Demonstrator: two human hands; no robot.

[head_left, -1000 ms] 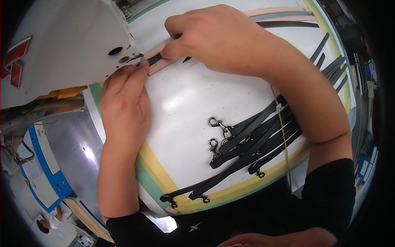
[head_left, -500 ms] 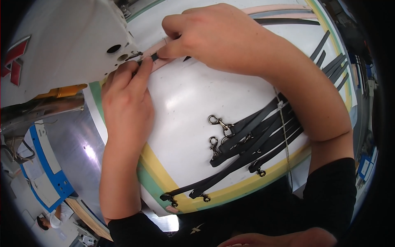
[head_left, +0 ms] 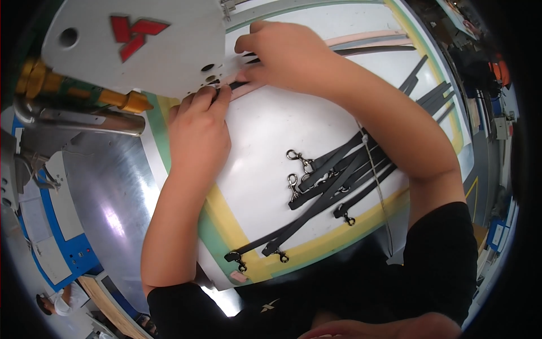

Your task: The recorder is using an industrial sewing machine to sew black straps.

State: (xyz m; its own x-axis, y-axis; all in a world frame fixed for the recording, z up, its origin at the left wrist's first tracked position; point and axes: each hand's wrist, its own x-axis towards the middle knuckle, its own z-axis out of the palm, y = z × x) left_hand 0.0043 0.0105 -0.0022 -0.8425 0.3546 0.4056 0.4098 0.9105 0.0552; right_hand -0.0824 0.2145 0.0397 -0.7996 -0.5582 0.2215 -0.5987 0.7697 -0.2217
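At the far side of the white work surface, a short black strap (head_left: 237, 85) lies along a pale pink strip (head_left: 243, 90). My left hand (head_left: 202, 133) has its fingers curled down over the strap, right beside a white machine head (head_left: 141, 48); the machine partly hides the fingertips. Bent over from the right, my right hand (head_left: 288, 56) pinches the strap with closed fingers; part of the grip is hidden. Nearer me lies a bundle of black straps (head_left: 324, 206), several ending in metal snap hooks (head_left: 293, 186). My right forearm passes above their other ends.
A thin cord (head_left: 377, 181) crosses the bundle. Yellow and green tape (head_left: 228, 226) edges the white surface (head_left: 254, 135). At left are a brass-coloured fitting (head_left: 127, 100), a metal cylinder (head_left: 113, 121) and a shiny metal table (head_left: 113, 186). Another person (head_left: 56, 302) is at far lower left.
The view has shifted, so more of the machine head shows. My hands stay on the strap at the machine, with the right hand's fingers slightly changed in pose.
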